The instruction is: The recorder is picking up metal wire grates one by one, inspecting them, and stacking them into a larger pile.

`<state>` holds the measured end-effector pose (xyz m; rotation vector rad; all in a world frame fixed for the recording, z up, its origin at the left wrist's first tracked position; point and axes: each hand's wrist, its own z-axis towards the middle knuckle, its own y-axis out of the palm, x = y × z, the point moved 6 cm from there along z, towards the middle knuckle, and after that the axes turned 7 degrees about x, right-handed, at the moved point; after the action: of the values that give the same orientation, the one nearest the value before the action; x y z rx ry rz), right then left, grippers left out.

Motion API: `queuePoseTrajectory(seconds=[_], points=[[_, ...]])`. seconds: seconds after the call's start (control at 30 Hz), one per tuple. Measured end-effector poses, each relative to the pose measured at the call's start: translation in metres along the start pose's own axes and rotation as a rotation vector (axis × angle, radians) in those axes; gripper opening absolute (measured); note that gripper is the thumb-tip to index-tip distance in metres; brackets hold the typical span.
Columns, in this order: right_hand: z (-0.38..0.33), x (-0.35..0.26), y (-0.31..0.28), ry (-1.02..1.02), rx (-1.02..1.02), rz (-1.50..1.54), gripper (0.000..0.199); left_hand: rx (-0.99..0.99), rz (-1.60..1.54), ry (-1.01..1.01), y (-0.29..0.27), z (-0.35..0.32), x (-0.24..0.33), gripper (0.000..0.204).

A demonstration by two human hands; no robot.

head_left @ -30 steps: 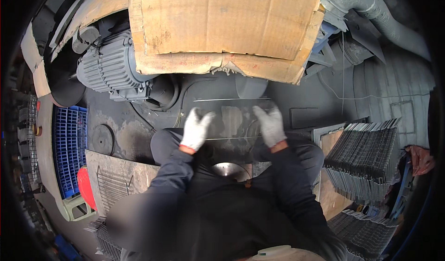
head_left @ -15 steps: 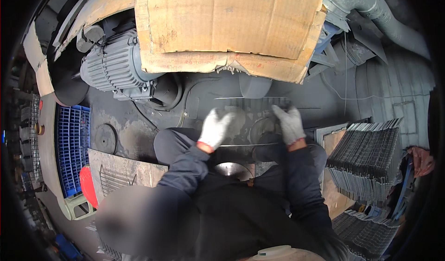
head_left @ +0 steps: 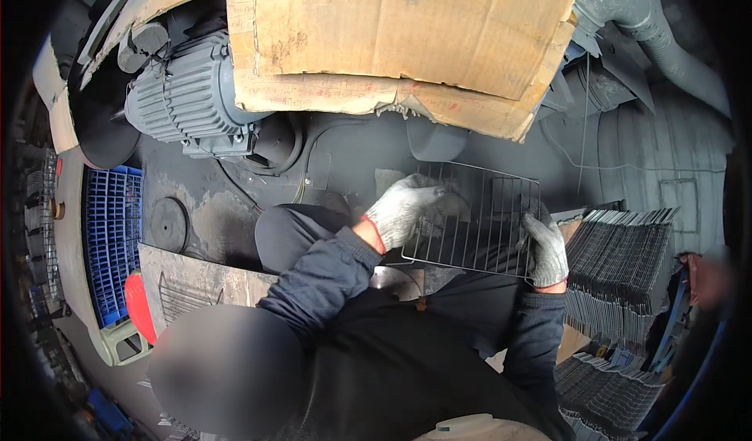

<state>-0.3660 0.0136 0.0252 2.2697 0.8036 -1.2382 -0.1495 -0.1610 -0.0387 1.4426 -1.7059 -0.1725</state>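
Note:
A rectangular wire rack [head_left: 475, 220] with thin parallel bars is held up between my two gloved hands above my lap, its face toward me. My left hand [head_left: 402, 207], in a whitish knit glove with a red cuff edge, closes on the rack's left side. On the opposite side, the fingers of my right hand [head_left: 547, 249] are wrapped round the edge. Both gloves have dark smudges. Beneath the cardboard, a rounded grey part [head_left: 435, 141] lies just beyond the rack's far edge.
Tall stacks of similar wire racks [head_left: 619, 261] stand at the right. One more rack [head_left: 188, 298] lies on a worn board at the left, near a blue plastic crate [head_left: 115, 241]. A grey motor [head_left: 184, 96] and hanging cardboard sheets [head_left: 384, 34] fill the far side.
The rack was blurred between my spread hands. Now it has shifted right and shows sharply, somewhat turned. My left hand has moved right and my right hand right and nearer.

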Motion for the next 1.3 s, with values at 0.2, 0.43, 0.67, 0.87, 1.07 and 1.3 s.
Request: queuePoseTrajectory(seconds=[0.2,0.43,0.67,0.87,1.07,1.3], points=[[0.023,0.04,0.128,-0.057,-0.282,-0.242,0.032,0.297,0.029,0.068,-0.128,-0.064,0.035,0.015],[0.025,0.026,0.051,-0.026,-0.116,-0.091,0.032,0.076,0.147,0.109,-0.057,-0.025,0.023,0.029],[0.019,0.005,0.006,-0.167,-0.017,-0.073,0.044,0.016,0.078,0.091,-0.026,0.004,-0.005,0.032],[0.009,0.063,0.186,0.045,-0.406,-0.304,0.032,0.566,0.144,0.32,-0.171,-0.115,0.043,0.02],[-0.064,0.011,0.213,-0.69,-0.324,-0.689,0.05,0.649,0.354,0.61,-0.173,-0.233,0.083,0.017],[-0.13,-0.038,0.189,-0.903,-0.664,-0.84,0.051,0.357,1.561,1.153,0.022,-0.27,0.084,0.022]])
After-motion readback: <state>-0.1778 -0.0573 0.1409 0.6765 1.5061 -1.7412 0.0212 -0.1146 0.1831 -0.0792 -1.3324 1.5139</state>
